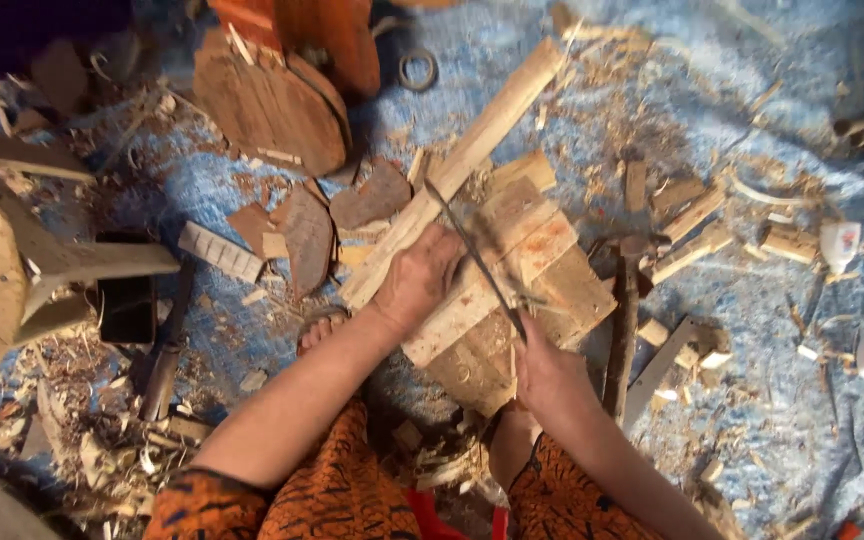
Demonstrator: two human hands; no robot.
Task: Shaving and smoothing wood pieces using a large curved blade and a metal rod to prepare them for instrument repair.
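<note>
Left hand (417,277) presses a pale wooden strip (452,170); right hand (549,375) grips a thin blade (474,255).

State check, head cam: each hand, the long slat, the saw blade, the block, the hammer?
left hand: pressed flat on the long slat
right hand: closed around the saw handle
long wooden slat: lying diagonally across the block
saw blade: tilted, crossing the slat
wooden block: on the floor, under the slat
hammer: lying loose, untouched
</note>
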